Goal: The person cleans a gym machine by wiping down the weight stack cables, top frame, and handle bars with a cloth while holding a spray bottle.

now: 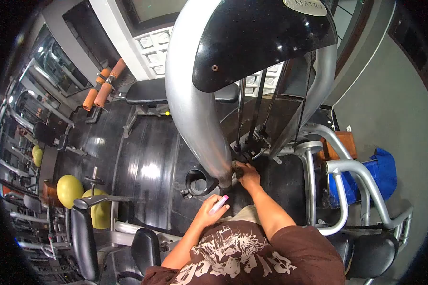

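My left hand [211,212] is closed round a small white and pink bottle [218,204], held upright at a tilt in front of my shirt. Ahead of it, my right hand [247,175] reaches to the lower end of the silver machine frame [202,118], beside the weight stack rods. Its fingers are bent against a dark part there, and what they hold is hidden. A black cup holder [200,181] juts from the frame just left of my hands.
A black padded bench [147,90] stands beyond the frame. Yellow-green balls [70,191] and a black seat [145,249] are at the left. Silver handle bars [361,167], a blue cloth [386,171] and a wooden box [341,144] are at the right.
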Available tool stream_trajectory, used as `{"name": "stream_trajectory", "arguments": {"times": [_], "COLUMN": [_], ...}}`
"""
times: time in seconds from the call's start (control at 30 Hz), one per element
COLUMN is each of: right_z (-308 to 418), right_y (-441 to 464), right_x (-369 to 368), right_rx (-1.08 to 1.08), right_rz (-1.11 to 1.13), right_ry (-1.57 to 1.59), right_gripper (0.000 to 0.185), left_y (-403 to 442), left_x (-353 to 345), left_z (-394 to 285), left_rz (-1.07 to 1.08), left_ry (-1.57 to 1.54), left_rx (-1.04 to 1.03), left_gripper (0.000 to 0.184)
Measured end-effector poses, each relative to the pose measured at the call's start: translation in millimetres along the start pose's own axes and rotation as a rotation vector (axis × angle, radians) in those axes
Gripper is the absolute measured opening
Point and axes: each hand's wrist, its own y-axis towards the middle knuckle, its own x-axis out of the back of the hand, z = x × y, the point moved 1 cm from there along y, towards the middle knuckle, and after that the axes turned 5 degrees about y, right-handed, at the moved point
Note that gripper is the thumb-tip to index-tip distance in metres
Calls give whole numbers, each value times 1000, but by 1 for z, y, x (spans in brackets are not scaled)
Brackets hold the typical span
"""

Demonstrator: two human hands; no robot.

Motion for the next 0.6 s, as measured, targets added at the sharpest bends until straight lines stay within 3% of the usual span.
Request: {"name": "stream_trajectory", "arguments": {"times": [0.1,0.23,0.27,0.47,0.57,0.6], "right_z": [1,-36,-40,-1,37,34], "right_y": [-37,-60,-59,5,21,28], "right_x": [12,4,2,11,36,29], "right_rx": [16,-17,-6,141,116,1], "right_rz": [-99,-79,-168,-334,-203,-80], "right_ry": [56,130,180,328,233,186], "right_gripper": [49,34,30,50,44,46], "left_y": [-6,-4,-3,0,-1,-2], "left_x": [2,4,4,3,4,5], "left_z": [-2,0,2,-1,-9,-11], "left_rz": [-2,-19,-29,28,47,58], "left_ry": [-21,-70,-79,-61,-47,-45], "left_rx": [-15,-43,-64,-70,-98,-101], "left_gripper": [21,19,19,19,19,19]}}
